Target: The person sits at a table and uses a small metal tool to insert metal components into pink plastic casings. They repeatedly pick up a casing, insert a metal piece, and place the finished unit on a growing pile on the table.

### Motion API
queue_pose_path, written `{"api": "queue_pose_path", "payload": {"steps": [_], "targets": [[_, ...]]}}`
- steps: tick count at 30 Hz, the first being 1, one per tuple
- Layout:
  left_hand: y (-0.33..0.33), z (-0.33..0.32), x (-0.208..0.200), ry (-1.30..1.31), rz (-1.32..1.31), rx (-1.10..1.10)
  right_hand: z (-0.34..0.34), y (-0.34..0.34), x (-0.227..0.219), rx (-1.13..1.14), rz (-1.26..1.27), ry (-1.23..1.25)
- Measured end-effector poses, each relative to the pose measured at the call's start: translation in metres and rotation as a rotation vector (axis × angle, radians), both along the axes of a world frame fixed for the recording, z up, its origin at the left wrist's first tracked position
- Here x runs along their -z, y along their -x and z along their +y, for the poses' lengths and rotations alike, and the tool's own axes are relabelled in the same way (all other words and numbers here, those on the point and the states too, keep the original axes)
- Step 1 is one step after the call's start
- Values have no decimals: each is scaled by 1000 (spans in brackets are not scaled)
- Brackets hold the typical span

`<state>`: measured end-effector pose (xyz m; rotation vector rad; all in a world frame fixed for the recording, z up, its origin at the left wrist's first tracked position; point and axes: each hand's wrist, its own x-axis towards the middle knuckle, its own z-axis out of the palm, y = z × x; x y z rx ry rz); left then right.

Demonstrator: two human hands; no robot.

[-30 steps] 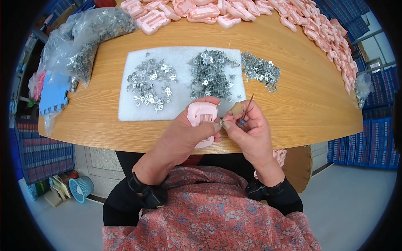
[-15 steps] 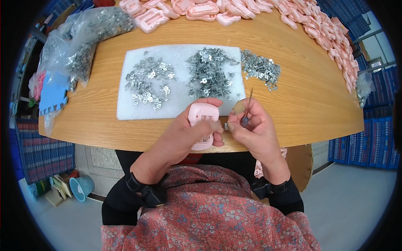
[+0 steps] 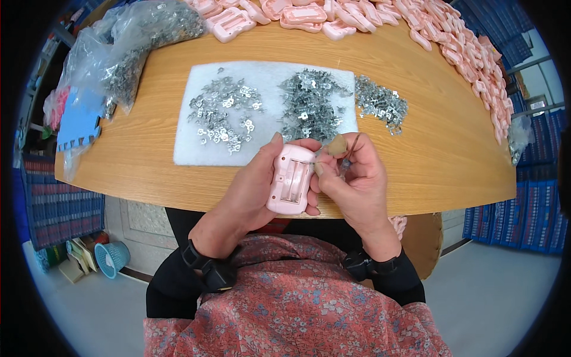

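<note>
My left hand (image 3: 247, 184) is closed round a pale pink plastic casing (image 3: 279, 199), held upright over the table's near edge. Its open battery compartment (image 3: 295, 178) faces up, with two long slots. My right hand (image 3: 363, 184) pinches at the casing's upper right edge, thumb and forefinger touching the compartment's end. What lies in that pinch is mostly hidden; a small metal spring contact showed there earlier. A thin-shafted tool (image 3: 355, 143) is tucked in the same hand, its shaft pointing up. A tan cover (image 3: 337, 146) sits on one right fingertip.
Beyond my hands a white foam sheet (image 3: 267, 149) bears two heaps of small metal contacts (image 3: 306, 104). Another metal heap (image 3: 380, 104) lies to its right. Pink casings (image 3: 458, 53) line the far and right edges. A plastic bag of metal parts (image 3: 128, 59) lies at left.
My right hand has moved left, bringing its fingertips onto the casing. My left thumb has lifted off the compartment to the casing's left side. The view has shifted slightly.
</note>
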<state>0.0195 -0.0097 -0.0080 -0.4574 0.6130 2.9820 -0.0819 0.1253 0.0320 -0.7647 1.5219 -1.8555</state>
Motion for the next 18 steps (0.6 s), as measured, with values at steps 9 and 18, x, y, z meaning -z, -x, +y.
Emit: {"api": "queue_pose_path", "payload": {"steps": [9,18], "targets": [[2,1,-3,21,-40,18,0,8,22,81,454,-138],[4,1,-8,54,-83,19,-3,2,11,81,380,-156]]}}
